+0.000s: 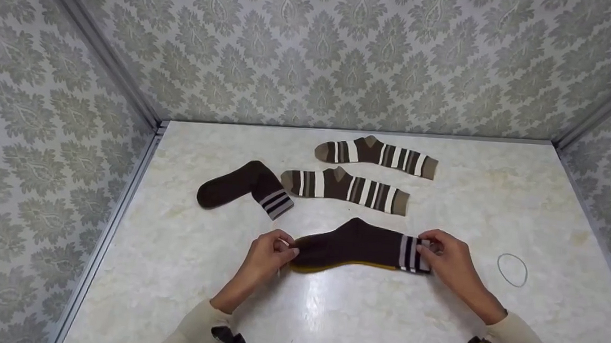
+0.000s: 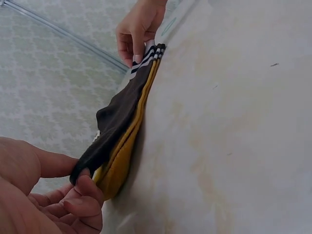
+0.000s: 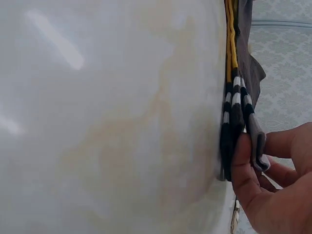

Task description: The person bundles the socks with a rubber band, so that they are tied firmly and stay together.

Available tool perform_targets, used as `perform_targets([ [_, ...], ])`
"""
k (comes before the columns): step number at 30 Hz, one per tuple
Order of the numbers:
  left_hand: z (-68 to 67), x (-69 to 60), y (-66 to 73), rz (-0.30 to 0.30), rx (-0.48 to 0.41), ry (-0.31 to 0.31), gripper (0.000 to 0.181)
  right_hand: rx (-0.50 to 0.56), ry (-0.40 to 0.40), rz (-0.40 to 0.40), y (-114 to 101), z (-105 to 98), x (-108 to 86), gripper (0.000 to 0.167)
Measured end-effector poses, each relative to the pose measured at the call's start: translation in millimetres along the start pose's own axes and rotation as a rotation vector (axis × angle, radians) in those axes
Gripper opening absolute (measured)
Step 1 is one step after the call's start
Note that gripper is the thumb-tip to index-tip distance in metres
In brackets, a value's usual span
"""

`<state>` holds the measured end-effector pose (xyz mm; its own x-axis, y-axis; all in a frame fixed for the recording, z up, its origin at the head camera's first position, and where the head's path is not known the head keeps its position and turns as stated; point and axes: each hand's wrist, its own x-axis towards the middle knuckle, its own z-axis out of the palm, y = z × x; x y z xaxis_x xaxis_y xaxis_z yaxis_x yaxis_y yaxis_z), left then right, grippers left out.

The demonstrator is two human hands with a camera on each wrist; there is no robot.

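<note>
A dark brown sock with grey and black cuff stripes lies over yellow-and-dark socks, whose edge shows along its lower side. My left hand pinches the brown sock's toe between thumb and finger. At the striped cuff, my right hand pinches the top sock's end; in the right wrist view the thumb lies between that cuff and the layers beneath. The toe of the brown sock stands slightly apart from the yellow one in the left wrist view.
Another dark brown sock lies bent at the left. Two striped socks lie behind the stack, one beyond the other. A thin loop rests on the table at the right. Patterned walls stand around the table.
</note>
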<state>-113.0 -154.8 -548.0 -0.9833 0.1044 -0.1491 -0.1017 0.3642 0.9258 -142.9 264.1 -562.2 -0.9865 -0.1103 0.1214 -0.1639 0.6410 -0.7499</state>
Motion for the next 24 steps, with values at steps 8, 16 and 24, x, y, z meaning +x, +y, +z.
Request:
perform_targets([
  [8,-1.1,-4.4,-1.4,-0.002,-0.013,-0.003,0.013,0.018,-0.003,-0.003,-1.5,-0.8,-2.6,0.016],
  [16,-3.2,-4.9,-12.6,0.024,0.065,-0.038,0.02,-0.086,-0.03,-0.032,-6.9,-2.6,-2.3,0.024],
  [24,-0.7,-3.7,-11.5,0.06,0.15,-0.013,0.006,-0.159,-0.025,-0.075,-9.4,1.2,-1.5,0.023],
])
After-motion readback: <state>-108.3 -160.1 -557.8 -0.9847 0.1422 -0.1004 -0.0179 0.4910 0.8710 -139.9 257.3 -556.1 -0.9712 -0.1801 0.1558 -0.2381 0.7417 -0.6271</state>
